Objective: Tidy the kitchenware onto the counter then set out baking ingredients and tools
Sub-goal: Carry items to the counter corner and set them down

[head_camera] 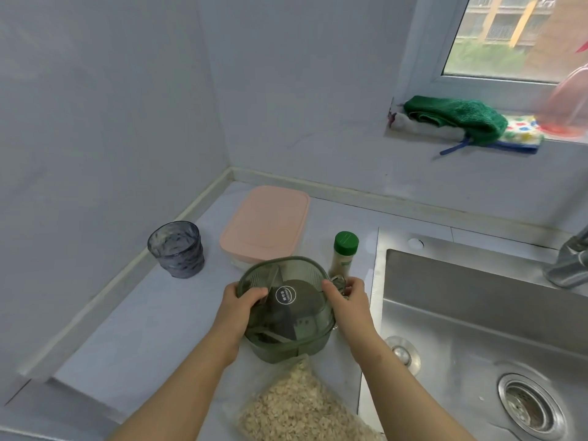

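I hold the green bowl [280,350] on the counter [143,329], left hand [243,302] curled over its rim at 9 o'clock, right hand [346,297] gripping at 3. The oat bag [296,405] touches it at 6; the pink box [267,221] sits at 12.

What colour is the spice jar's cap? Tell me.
The cap is green; the head view shows it.

oat bag [299,409] – cropped below, faucet [569,265] – cropped right
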`<state>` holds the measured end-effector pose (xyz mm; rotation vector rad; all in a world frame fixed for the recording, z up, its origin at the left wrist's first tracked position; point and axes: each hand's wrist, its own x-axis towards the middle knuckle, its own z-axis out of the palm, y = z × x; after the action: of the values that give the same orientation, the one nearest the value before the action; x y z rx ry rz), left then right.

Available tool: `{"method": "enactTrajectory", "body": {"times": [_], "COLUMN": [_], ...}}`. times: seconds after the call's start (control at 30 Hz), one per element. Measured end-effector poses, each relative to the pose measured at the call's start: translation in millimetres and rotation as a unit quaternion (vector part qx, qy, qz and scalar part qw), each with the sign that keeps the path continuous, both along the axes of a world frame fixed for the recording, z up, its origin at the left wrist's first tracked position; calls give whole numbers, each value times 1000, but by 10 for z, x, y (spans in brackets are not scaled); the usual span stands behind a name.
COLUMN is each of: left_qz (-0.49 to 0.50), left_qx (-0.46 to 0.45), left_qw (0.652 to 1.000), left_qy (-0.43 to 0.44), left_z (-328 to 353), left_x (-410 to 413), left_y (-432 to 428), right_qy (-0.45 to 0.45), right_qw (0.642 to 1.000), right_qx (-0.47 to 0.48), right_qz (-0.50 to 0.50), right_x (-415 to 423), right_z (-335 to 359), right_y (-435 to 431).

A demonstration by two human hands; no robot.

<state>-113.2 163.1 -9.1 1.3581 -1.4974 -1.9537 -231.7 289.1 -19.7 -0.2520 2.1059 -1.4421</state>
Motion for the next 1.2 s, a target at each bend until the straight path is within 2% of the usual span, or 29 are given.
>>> {"method": "enactTrajectory", "body": {"times": [0.1, 0.2, 0.27, 0.33, 0.43, 0.5, 0.57, 0.63, 0.7, 0.77, 0.83, 0.97, 1.1, 1.2], "left_qz": [-9, -1, 26, 50, 33, 23, 43, 77, 88, 82, 70, 48, 50, 66], "left_qx": [2, -39, -84, -115, -173, -183, -161, -90, -14, 41, 58, 37, 83, 103], "left_qw": [1000, 999, 996, 992, 984, 982, 985, 990, 992, 992, 994, 998, 991, 986], "left_qy": [-7, -19, -15, -2, -19, -38, -53, -78, -89, -86, -66, 20, 96, 115], "left_z": [43, 86, 140, 217, 283, 310, 320, 313, 275, 244, 206, 197, 347, 534], "left_x": [-9, -49, -94, -150, -290, -407, -528, -628, -708, -731, -723, -686, -680, -682], "left_y": [-19, -61, -118, -197, -424, -534, -664, -818, -983, -1125, -1209, -1212, -1202, -1239], "right_qy": [32, 222, 316, 336, 344, 331, 286, 215, 162, 130, 115, 115, 138, 122], "right_qw": [999, 965, 941, 938, 931, 922, 911, 908, 925, 947, 955, 963, 974, 988], "right_qx": [44, 136, 124, 85, 84, 139, 226, 285, 286, 267, 263, 245, 173, 64], "right_qz": [-2, -15, -7, 29, 90, 144, 195, 221, 191, 121, 72, -2, -49, -72], "right_x": [34, 57, 78, 93, 108, 71, 5, -51, -110, -162, -191, -236, -248, -210], "right_z": [66, 178, 295, 391, 511, 556, 586, 618, 611, 574, 535, 514, 647, 841], "right_y": [-13, -45, -113, -231, -517, -677, -858, -1044, -1215, -1332, -1382, -1400, -1460, -1476]}}
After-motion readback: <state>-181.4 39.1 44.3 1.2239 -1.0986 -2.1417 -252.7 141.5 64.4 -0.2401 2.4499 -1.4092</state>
